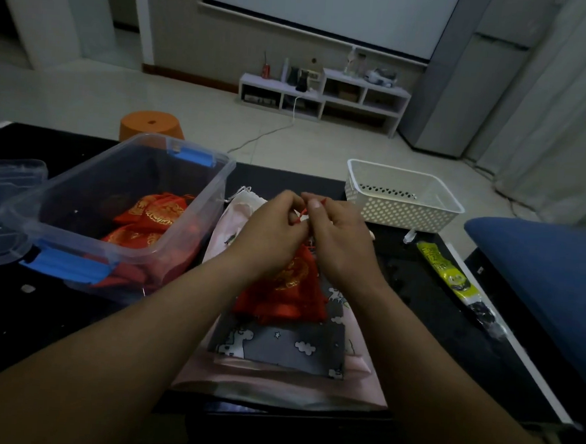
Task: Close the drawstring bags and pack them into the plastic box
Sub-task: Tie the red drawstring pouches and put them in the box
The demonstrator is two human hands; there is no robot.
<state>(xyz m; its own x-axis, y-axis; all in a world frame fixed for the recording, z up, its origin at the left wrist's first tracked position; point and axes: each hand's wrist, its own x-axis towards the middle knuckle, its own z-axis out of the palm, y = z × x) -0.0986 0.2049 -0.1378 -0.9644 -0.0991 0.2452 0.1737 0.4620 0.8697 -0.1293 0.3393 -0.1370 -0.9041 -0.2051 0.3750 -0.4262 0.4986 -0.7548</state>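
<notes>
A red drawstring bag (282, 291) with gold print hangs over the table's middle. My left hand (270, 230) and my right hand (338, 238) meet above it, each pinching the bag's red cord at its mouth. The mouth itself is hidden behind my fingers. Beneath lie a grey unicorn-print bag (277, 348) and pink bags (237, 211). The clear plastic box (196, 216) with blue latches stands open to the left, with several red bags (147, 219) inside.
The box's clear lid (5, 197) lies at the far left. A white perforated basket (402, 208) stands at the back right. A yellow-and-black packet (453, 276) lies near the table's right edge, beside a blue seat (549, 265). An orange stool (151, 125) is behind the table.
</notes>
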